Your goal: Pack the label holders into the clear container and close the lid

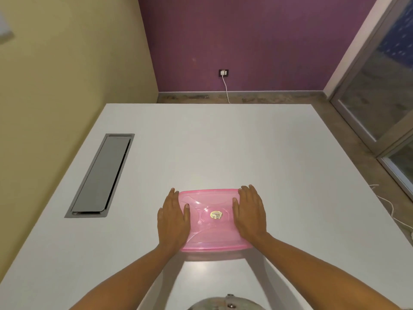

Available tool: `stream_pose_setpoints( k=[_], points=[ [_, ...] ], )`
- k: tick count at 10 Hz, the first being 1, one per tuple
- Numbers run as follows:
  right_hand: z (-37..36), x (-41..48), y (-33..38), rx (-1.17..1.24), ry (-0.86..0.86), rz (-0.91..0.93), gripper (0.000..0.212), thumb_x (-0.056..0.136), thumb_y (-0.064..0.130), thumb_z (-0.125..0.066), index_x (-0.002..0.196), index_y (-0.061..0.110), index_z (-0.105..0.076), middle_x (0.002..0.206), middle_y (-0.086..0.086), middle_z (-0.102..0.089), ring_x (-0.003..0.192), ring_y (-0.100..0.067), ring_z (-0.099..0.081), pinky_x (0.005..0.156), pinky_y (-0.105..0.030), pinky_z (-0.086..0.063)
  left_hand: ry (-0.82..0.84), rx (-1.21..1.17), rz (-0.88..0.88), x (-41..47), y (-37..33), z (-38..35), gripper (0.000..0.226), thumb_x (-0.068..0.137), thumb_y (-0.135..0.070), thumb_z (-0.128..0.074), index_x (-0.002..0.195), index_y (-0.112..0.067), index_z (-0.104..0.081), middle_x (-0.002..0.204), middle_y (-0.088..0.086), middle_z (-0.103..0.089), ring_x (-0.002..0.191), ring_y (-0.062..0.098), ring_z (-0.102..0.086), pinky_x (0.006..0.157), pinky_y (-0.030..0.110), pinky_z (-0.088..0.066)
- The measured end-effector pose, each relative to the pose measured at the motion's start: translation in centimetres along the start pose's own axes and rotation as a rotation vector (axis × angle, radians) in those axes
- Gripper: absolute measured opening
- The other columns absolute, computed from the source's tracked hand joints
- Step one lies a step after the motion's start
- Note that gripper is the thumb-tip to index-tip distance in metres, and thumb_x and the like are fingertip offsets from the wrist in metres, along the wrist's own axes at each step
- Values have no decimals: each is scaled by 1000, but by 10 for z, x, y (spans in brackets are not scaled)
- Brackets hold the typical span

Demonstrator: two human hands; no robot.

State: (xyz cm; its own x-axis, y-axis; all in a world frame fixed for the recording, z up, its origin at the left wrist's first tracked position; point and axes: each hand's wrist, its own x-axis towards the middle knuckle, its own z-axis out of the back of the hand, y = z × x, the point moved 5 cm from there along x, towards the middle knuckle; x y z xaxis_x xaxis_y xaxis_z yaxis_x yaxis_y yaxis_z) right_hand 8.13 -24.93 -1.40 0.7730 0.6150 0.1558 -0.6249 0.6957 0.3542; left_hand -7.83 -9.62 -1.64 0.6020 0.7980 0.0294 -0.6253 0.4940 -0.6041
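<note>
The container [214, 251] sits on the white table [223, 142], near its front edge and directly ahead of the person. The pink translucent lid [212, 218] covers it; the contents are not discernible through the plastic. The left hand [173, 217] lies flat on the lid's left end, fingers extended forward and slightly spread, thumb resting on the lid surface. The right hand [250, 212] lies flat on the right end in mirrored position. Neither grip is clamped: both are open, palms down, touching the lid.

The lid is a rounded rectangle with moulded curved ribs and a small oval gold sticker [216, 215] at its centre. The table surface is smooth and matte. A grey metal rectangular cable hatch [100, 175] is recessed in the table, well apart to the left.
</note>
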Motion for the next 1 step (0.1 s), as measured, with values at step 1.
stream_pose_setpoints(
  k=[1],
  points=[
    [3,8,4,-2,21,54,40,99,23,-42,133,3,-48,146,-12,-45,144,-27,-27,119,-39,-23,-47,45,-9,9,-8,8,51,98,-27,-37,145,-11,-28,157,3,-23,143,21,-24,115,45,-24]
  ],
)
